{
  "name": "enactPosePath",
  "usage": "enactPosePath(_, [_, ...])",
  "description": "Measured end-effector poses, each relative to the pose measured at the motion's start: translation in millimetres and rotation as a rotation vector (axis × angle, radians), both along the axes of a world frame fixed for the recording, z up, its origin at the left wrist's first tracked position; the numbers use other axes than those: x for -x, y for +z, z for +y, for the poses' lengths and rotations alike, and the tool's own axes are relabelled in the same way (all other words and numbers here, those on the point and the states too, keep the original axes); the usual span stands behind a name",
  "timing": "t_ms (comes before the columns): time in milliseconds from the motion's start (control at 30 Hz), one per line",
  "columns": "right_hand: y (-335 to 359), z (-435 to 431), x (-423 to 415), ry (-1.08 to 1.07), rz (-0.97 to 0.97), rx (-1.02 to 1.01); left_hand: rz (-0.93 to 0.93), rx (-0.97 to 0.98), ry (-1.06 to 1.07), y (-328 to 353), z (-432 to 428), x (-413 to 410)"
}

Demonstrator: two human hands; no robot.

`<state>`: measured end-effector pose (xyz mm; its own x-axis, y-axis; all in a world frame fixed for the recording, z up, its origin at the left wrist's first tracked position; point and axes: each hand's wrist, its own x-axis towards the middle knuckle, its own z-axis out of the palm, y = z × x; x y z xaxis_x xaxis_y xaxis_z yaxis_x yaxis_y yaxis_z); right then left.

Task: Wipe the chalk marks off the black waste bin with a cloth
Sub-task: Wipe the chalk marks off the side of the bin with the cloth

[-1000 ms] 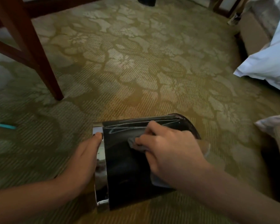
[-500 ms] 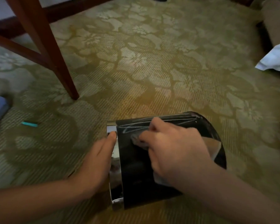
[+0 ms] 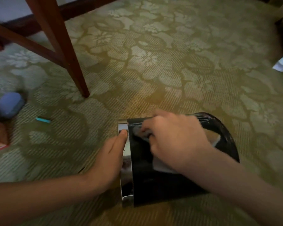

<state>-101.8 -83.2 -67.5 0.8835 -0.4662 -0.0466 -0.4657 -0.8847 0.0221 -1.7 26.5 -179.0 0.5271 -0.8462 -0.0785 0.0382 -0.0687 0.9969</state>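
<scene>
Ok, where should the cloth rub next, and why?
Probably the right hand should slide the cloth toward the far edge of the waste bin: chalk marks show there, and the left hand braces the shiny metal band.

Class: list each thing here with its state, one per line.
Waste bin: on its side on the carpet.
Chalk marks: visible along bin's far edge.
Cloth: pressed on the bin.
Right hand: gripping the cloth.
Left hand: flat against the bin's end.
Teal stick: lying on carpet.
</scene>
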Motion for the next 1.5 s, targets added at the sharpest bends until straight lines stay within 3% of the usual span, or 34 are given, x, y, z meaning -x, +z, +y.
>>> enactPosePath(167, [10.9,-42.7,11.6,-0.241,0.053,0.137,0.099,-0.067,-0.043,0.6,1.1,-3.7])
enactPosePath(333, [3.0,9.8,-29.9,0.054,-0.059,-0.022,-0.017,-0.042,-0.016,5.3,5.3,-1.9])
enactPosePath(533, [5.9,-46.9,-17.7,-0.187,0.084,0.014,0.119,-0.078,-0.038,12.1,11.9,6.6])
enactPosePath(733, [-0.6,-7.0,-36.8,0.038,-0.025,-0.072,0.109,-0.089,-0.013,2.9,23.0,9.5])
enactPosePath(800, [2.3,-14.3,-35.0,0.009,0.025,-0.111,0.106,-0.081,-0.024,4.6,25.2,11.6])
enactPosePath(933, [5.8,-33.4,-22.9,-0.085,0.095,0.004,0.104,-0.07,-0.076,16.0,21.5,11.2])
enactPosePath(1133, [6.4,-8.4,-19.1,0.111,0.015,-0.195,0.138,-0.093,-0.046,11.2,26.0,14.4])
enactPosePath(1300, [9.2,-31.0,-4.7,-0.072,0.041,0.003,0.267,-0.04,-0.085,13.9,15.5,7.2])
enactPosePath(1500, [-1.3,40.8,21.0,0.104,-0.027,-0.035,0.371,-0.028,-0.033,4.1,4.1,2.2])
